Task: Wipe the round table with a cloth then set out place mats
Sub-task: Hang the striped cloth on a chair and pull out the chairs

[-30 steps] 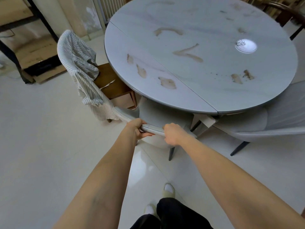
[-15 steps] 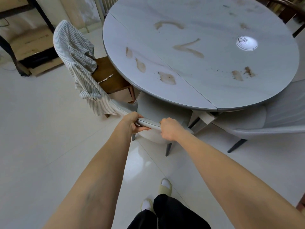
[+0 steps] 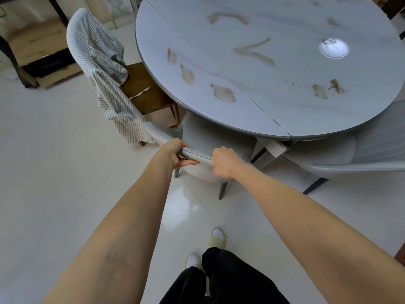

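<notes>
Both hands gripped the curved top edge of a pale grey upholstered chair (image 3: pixel 197 154): the left hand (image 3: pixel 173 153) had its fingers curled over the rim with the thumb beneath, and the right hand (image 3: pixel 225 162) was closed over it in a fist. Just beyond stood the round grey marble-patterned tabletop (image 3: pixel 274 69), marked by several brown smears. A striped shirt (image 3: pixel 105 69) was draped over the chair's back. No writing could be read.

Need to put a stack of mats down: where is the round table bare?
Nothing stands on the table, but brown smears cross its near and middle parts. The cleanest patch lies between the V-shaped smear and the lamp glare.
</notes>
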